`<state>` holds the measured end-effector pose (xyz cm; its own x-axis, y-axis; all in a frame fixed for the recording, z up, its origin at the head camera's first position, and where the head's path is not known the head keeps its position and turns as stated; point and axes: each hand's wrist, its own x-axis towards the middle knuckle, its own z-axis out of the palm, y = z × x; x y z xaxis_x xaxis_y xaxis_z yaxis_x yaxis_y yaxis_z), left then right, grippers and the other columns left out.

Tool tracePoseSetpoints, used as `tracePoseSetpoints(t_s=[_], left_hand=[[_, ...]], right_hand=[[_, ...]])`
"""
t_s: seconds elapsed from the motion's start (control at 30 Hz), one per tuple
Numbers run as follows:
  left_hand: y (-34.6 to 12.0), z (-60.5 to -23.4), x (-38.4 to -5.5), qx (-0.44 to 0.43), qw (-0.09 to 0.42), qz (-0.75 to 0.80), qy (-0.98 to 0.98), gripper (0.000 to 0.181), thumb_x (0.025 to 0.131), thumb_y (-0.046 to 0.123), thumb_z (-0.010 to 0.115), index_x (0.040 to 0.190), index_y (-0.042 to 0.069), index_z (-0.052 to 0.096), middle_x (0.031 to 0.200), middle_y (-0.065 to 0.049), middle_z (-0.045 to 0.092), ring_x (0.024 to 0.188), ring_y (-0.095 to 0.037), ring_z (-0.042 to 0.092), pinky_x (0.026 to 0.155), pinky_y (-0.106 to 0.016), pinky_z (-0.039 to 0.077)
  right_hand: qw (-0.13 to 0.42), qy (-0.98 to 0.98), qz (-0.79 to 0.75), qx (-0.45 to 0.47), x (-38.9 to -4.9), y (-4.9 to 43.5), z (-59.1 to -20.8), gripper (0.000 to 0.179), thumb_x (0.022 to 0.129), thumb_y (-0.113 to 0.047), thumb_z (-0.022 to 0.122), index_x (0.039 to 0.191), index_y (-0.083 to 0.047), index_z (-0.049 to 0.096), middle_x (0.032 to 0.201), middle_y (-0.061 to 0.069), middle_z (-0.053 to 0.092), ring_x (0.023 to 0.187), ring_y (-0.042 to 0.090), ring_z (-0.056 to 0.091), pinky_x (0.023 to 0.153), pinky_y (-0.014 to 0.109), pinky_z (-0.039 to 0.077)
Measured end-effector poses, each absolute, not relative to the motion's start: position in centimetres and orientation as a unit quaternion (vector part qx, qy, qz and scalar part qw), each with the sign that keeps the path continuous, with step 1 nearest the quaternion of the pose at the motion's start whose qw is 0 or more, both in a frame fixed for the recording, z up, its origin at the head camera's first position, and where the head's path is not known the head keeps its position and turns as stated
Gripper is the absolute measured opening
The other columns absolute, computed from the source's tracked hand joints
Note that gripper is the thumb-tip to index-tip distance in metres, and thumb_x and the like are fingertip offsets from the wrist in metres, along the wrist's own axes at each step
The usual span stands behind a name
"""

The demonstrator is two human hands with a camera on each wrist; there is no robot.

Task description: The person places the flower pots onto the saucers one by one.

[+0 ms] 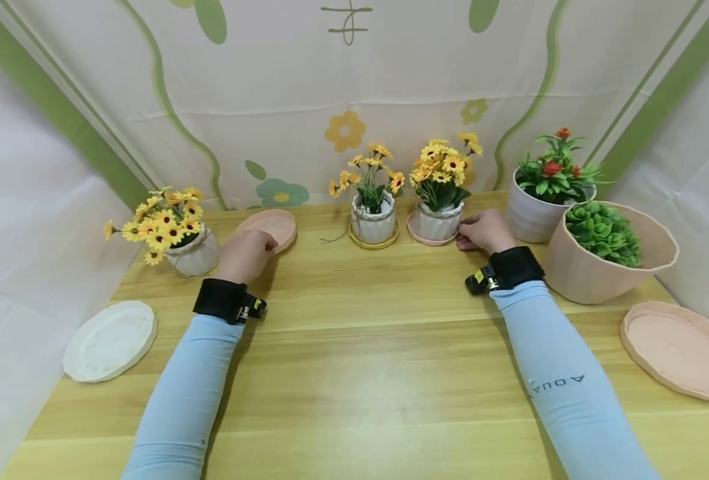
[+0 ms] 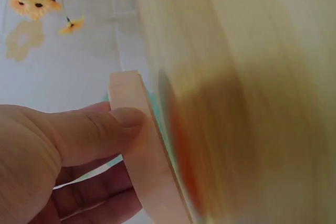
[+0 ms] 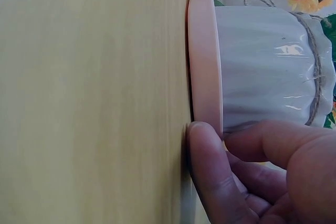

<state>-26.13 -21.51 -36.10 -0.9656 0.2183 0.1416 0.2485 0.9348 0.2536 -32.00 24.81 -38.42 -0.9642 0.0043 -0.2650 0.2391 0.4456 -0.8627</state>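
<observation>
- Plainly, the left hand [image 1: 243, 257] pinches the bare saucer [image 1: 273, 227], left of the middle pot [image 1: 374, 223], by its edge, probably to leave its top free.
- Just right of the middle pot, the right hand [image 1: 486, 230] pinches the rim of the loaded saucer [image 3: 205, 61], perhaps steadying it under the right pot [image 1: 437, 223] of yellow flowers [image 1: 441, 167].
- Farther right of the middle pot, the white pot [image 1: 531, 217] holds red flowers [image 1: 551, 168]; the big pot [image 1: 588, 270], greenery [image 1: 603, 233].

Table [image 1: 354, 373], L: plate [image 1: 110, 341] in front of flower pot [image 1: 197, 255], saucer [image 1: 279, 225] to pot's R. Ctr: 2nd pot [image 1: 374, 228], 3rd pot [image 1: 436, 225], ea. on dish [image 1: 431, 243]. R: tub [image 1: 594, 280] before plant pot [image 1: 533, 215], tray [image 1: 684, 347] in front.
</observation>
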Motion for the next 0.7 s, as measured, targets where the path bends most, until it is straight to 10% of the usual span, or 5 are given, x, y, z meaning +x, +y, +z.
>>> tracePoseSetpoints(t_s=[0.7], left_hand=[[-17.1, -36.5, -25.5, -0.192, 0.072, -0.104, -0.973, 0.016, 0.088, -0.003, 0.068, 0.087, 0.008, 0.080, 0.092, -0.004, 0.074, 0.089, -0.023, 0.064, 0.078, -0.042, 0.054]], right_hand=[[0.108, 0.843, -0.522, 0.068, -31.3, 24.4, -37.7, 0.037, 0.101, -0.007, 0.052, 0.130, 0.017, 0.054, 0.080, 0.010, 0.068, 0.061, 0.012, 0.069, 0.063, 0.027, 0.059]])
